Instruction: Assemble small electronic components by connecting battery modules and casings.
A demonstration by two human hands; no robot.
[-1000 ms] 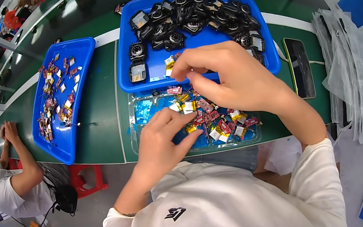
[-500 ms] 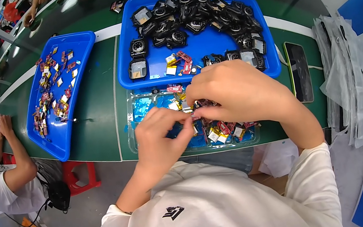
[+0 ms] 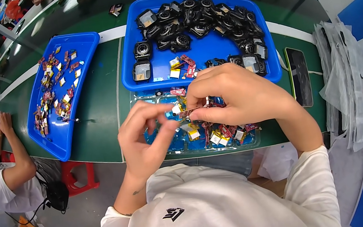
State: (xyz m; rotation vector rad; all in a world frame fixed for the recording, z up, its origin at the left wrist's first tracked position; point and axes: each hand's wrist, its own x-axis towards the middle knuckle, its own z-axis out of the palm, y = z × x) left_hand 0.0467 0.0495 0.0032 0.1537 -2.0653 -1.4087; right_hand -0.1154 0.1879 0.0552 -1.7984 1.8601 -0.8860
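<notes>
- Over the clear tray (image 3: pixel 177 152), at the near edge of your green desk (image 3: pixel 98 104), a small thin piece (image 3: pixel 185 111) sits between your two hands.
- Its long axis runs left to right, seen nearly edge-on, so you cannot tell from here what its faces show.
- Your right hand (image 3: pixel 236 91) is the nearer one: its thumb and forefinger pinch the piece's right end, and the piece points left from them.
- Your left hand (image 3: pixel 139 138) holds thumb and forefinger parted, the tips just left of the piece's free end; whether one touches it, you cannot tell.
- Under your fingers, small red boards (image 3: pixel 227 131) and a yellow-and-white cell (image 3: pixel 194 134) lie in the clear tray, partly hidden by your right hand.
- Beyond your hands stands a blue tray (image 3: pixel 223 47), with black cases (image 3: pixel 194 22) heaped along its far and right sides.
</notes>
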